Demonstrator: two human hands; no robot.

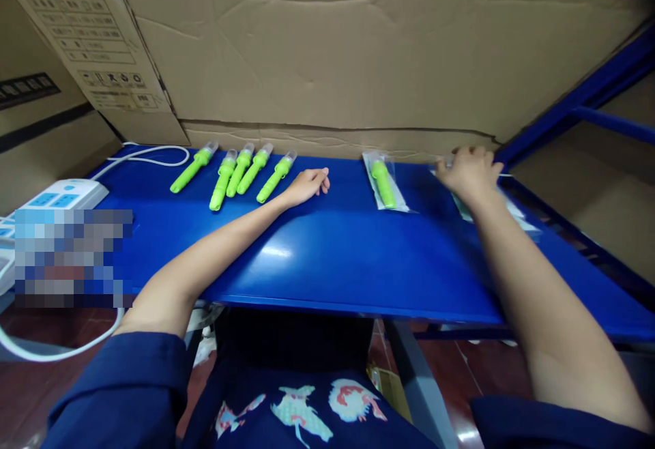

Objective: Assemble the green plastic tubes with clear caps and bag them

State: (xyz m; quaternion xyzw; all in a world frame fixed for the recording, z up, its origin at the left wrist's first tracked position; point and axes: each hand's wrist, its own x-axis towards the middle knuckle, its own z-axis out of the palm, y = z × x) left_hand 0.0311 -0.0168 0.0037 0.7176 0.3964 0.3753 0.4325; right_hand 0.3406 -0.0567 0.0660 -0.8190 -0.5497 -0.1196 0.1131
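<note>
Several green pens with clear caps (240, 170) lie in a row at the back left of the blue table (327, 258). My left hand (308, 184) rests on the table just right of the row, fingers loosely curled, holding nothing that I can see. One green pen in a clear bag (383, 183) lies right of the middle. My right hand (468, 170) reaches to the far right and presses on clear plastic bags (512, 210), fingers bent over them.
A cardboard wall (358, 46) closes off the back of the table. A white power strip (56, 196) with its cable (148, 155) sits at the left. A blue metal frame (588, 94) runs along the right edge.
</note>
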